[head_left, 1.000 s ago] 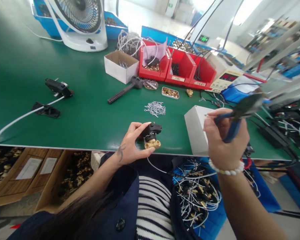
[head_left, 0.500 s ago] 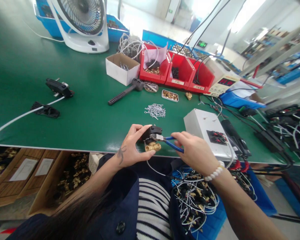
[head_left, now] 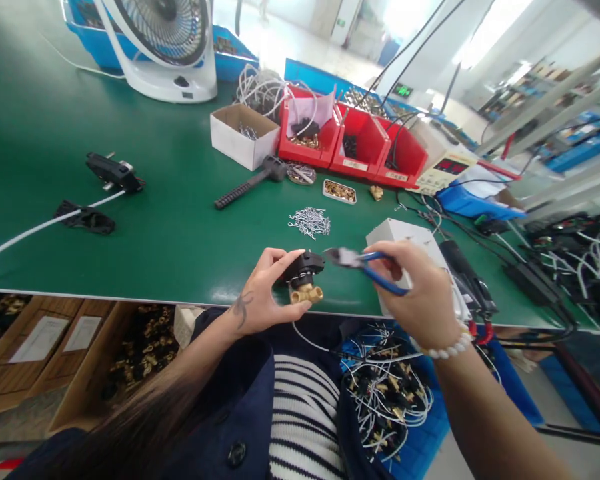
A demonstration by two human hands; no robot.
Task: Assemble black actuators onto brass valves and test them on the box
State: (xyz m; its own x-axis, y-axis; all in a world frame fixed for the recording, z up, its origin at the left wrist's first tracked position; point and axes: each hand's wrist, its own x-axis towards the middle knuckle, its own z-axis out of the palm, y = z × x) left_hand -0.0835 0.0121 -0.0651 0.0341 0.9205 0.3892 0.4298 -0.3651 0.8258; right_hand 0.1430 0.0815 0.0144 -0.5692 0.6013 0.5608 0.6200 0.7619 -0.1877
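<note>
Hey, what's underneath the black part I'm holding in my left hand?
A brass fitting sits directly under the black part. The left hand covers some of the left side, so whatever is there can't be seen.

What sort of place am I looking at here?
Probably an assembly workshop or factory: red parts bins on a green workbench, a blue crate of cabled brass-and-black units, and blue-handled pliers in the right hand.
</note>
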